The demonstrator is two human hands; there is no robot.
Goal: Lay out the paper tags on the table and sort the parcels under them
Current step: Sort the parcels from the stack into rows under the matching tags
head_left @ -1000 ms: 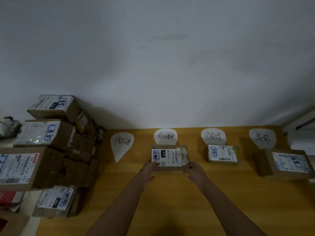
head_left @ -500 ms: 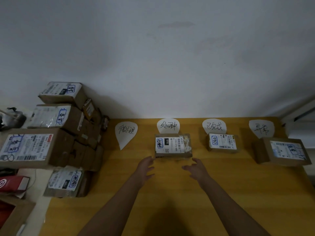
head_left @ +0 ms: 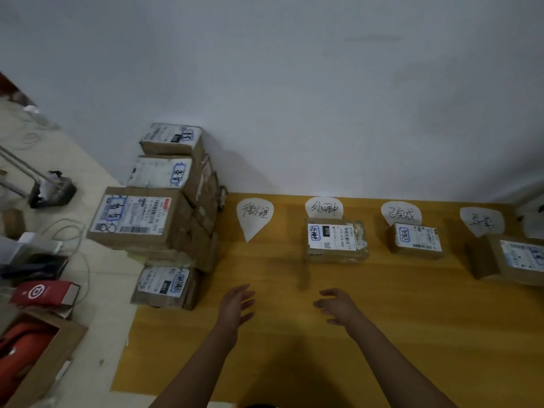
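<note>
Left hand point(head_left: 235, 304) and right hand point(head_left: 338, 307) left the parcel point(head_left: 335, 240), fingers point(head_left: 246, 293) spread; four tags point(head_left: 255, 214), three sorted parcels point(head_left: 416, 238).

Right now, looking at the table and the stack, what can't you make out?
Head view only.
- Rightmost parcel: cut off by the right edge.
- Stack's rear parcels: labels hidden by the boxes in front.
- Second parcel's label: fine print too small and blurred.
- Second tag: lower tip covered by that parcel.

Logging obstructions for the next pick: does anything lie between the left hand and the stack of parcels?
Nothing visible. Only bare table separates the left hand from the stack of parcels, and the hand holds nothing.
</note>
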